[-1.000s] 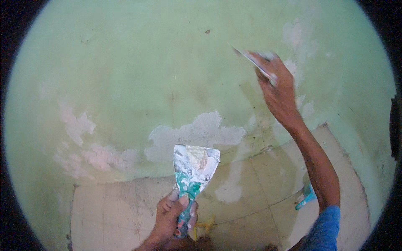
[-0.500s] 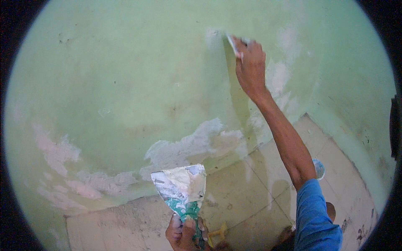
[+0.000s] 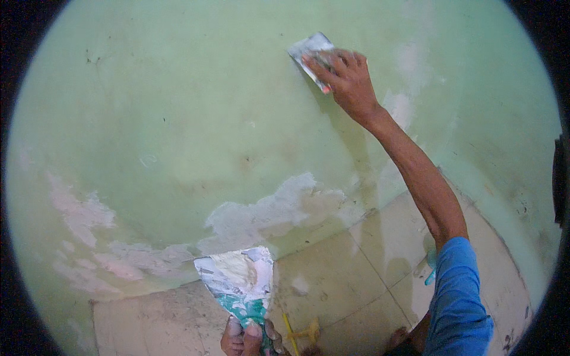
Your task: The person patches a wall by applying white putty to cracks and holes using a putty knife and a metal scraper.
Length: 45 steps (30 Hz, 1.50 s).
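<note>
And here is the right hand (image 3: 354, 83), high on the green wall (image 3: 160, 89), its fingers (image 3: 319, 69) clamped on a flat blade (image 3: 316, 44)! That blade lies tilted close against the paint, a shadow falling just below; whether its whole edge touches, I can't tell. Down at the lower edge, the left hand (image 3: 252, 340) has the scraper (image 3: 237, 301), fingers wrapped round the green handle, thumb on top, the broad end pointing up and a thick dab of white putty (image 3: 236, 268) sitting on it. Just above the scraper, a big pale patch (image 3: 261, 209) spreads along the foot of the wall, with more pale smears out to the left and up by the right forearm (image 3: 418, 169). Below runs the tiled floor (image 3: 338, 279): a yellow thing (image 3: 307, 332) near the left hand, a teal one (image 3: 430, 268) half hidden beside the blue sleeve (image 3: 457, 291).
</note>
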Available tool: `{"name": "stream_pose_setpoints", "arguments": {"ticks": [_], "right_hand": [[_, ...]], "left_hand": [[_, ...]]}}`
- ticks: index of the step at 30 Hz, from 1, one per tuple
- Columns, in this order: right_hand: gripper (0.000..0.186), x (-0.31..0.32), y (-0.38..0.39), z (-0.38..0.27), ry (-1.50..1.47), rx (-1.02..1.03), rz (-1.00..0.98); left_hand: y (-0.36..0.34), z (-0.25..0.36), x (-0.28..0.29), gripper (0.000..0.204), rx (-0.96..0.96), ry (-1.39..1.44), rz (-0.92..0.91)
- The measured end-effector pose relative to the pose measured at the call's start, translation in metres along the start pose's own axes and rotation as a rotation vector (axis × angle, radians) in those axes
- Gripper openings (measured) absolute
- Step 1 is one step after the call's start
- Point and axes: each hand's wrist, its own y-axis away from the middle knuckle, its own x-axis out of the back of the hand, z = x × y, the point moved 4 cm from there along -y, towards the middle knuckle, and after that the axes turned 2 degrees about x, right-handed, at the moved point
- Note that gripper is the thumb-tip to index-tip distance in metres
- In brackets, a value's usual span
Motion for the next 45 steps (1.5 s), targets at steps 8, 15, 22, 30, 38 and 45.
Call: {"name": "stream_pose_setpoints", "arguments": {"ticks": [8,15,22,30,38,45], "right_hand": [[0.059,0.032,0.046,-0.015,-0.120,-0.151,-0.179],[0.040,0.011,-0.021,-0.028,0.061,-0.561,0.133],[0.049,0.009,-0.022,-0.019,0.203,-0.097,0.098],[0.053,0.038,0.018,0.008,0.151,0.013,-0.179],[0.040,0.015,-0.022,-0.021,0.070,-0.613,-0.067],[0.051,0.014,-0.009,-0.059,-0.239,-0.415,-0.207]], "left_hand": [[0.007,0.010,-0.002,0.027,0.007,-0.013,-0.007],[0.000,0.014,-0.004,0.024,-0.093,-0.068,-0.038],[0.005,0.009,0.001,0.019,-0.028,-0.062,0.072],[0.005,0.007,0.005,0.018,-0.054,-0.114,0.075],[0.006,0.016,-0.004,0.023,-0.057,-0.111,0.067],[0.006,0.015,-0.002,0.024,-0.088,-0.096,0.066]]}}
